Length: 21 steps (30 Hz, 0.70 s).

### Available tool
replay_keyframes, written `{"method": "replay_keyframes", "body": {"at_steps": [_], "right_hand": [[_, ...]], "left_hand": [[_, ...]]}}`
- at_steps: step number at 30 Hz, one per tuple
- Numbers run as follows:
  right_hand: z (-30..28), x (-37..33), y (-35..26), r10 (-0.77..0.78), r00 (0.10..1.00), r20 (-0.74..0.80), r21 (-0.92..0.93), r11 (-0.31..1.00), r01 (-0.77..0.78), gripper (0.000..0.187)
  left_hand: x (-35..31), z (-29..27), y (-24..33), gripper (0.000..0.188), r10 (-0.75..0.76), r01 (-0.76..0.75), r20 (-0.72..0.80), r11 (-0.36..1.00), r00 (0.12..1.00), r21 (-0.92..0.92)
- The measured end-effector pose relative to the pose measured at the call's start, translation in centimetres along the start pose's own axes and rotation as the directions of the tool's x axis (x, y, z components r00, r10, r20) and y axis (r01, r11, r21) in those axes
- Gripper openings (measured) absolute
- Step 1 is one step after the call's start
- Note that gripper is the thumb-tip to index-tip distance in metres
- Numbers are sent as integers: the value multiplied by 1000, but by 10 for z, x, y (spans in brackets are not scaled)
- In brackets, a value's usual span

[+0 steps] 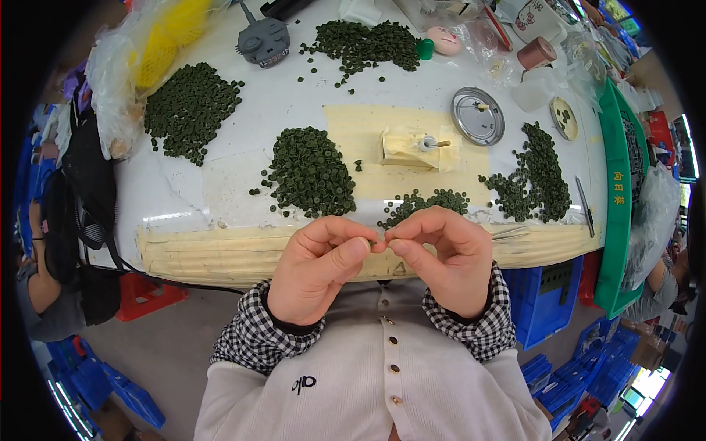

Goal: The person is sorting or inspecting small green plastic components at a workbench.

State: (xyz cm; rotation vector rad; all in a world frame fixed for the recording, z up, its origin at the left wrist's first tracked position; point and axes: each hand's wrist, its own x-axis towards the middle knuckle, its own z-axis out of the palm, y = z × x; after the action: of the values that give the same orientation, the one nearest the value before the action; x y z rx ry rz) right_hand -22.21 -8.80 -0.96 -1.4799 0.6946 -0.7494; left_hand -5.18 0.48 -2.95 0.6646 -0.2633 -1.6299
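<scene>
My left hand [316, 268] pinches a small dark green plastic piece [372, 243] between thumb and forefinger, in front of my chest at the table's near edge. Fingertips of my right hand [452, 257] are pressed together right beside that piece; whatever they hold is hidden or too small to name. Just beyond the hands lies a small spread of dark green toy wheels [423, 206], partly covered by my right hand. A bigger heap of green wheels [312, 173] sits beyond my left hand.
More green pieces form piles at the far left [191, 110], far middle [368, 45] and right [540, 176]. A taped block [404, 149] holds a small upright container with a stick. Nearby are a round metal lid [478, 117], tweezers [585, 206], a grey toy tank turret [263, 40] and a green tray [614, 220].
</scene>
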Motion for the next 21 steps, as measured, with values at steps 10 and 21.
{"method": "replay_keyframes", "body": {"at_steps": [10, 21], "right_hand": [[4, -1, 1, 86, 996, 3, 139, 987, -85, 12], [10, 1, -7, -213, 977, -30, -269, 943, 197, 15]], "left_hand": [[2, 12, -1, 16, 96, -83, -78, 985, 992, 150], [2, 11, -7, 15, 199, -146, -153, 942, 968, 302]]}}
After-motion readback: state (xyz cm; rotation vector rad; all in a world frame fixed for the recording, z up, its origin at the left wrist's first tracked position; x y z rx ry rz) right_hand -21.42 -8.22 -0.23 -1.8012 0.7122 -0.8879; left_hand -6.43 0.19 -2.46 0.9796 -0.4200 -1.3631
